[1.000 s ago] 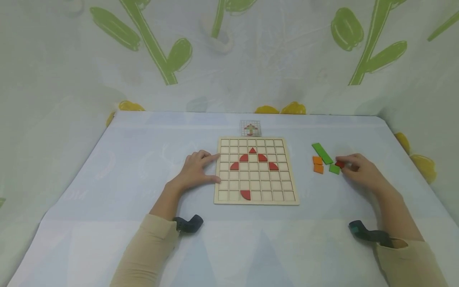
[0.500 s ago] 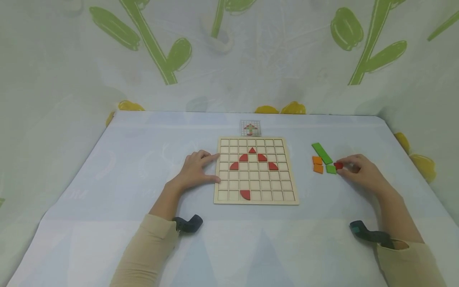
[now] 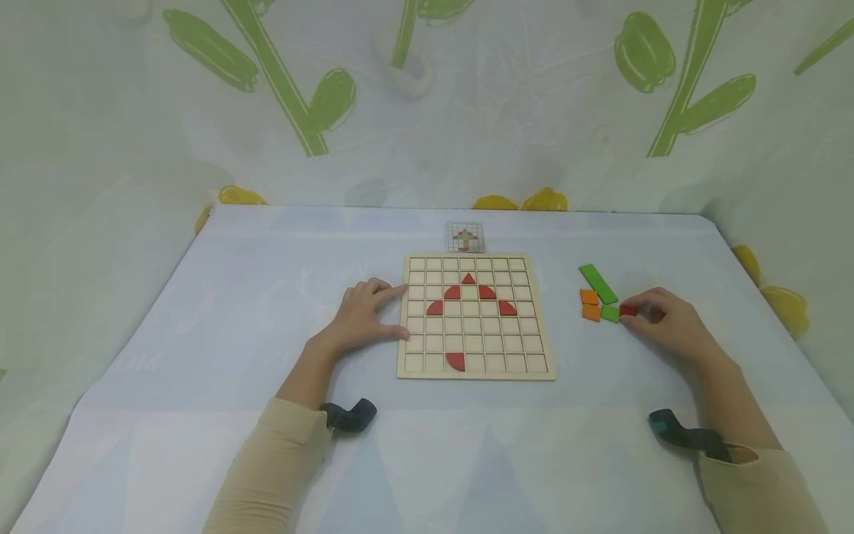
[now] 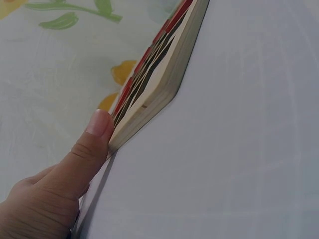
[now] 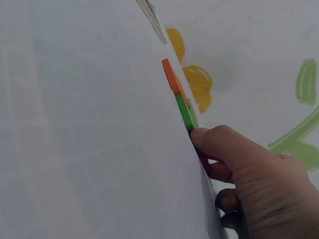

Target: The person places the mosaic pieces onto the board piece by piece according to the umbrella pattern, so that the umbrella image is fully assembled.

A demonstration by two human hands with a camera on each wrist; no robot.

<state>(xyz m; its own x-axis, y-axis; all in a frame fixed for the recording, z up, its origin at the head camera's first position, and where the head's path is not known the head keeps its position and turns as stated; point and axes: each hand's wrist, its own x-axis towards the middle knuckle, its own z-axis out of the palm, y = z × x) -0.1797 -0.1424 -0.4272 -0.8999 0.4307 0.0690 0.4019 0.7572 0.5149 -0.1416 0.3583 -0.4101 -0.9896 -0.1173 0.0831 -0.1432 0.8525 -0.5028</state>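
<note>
1. Red flat piece (image 3: 627,311) lies right of our pale wooden grid board (image 3: 477,375), pinched in our right hand (image 3: 670,323), seemingly to align it with the green four-sided tile (image 3: 610,314).
2. Our left hand (image 3: 361,315), spread wide, touches the board's left edge, probably steadying it.
3. Small square patterned card (image 3: 465,237) lies just beyond.

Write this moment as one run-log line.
left hand: touches square pale wooden grid board, left side | right hand: pinches small red flat piece beside small flat green quadrilateral | board: red triangle, five red quarter-circles
</note>
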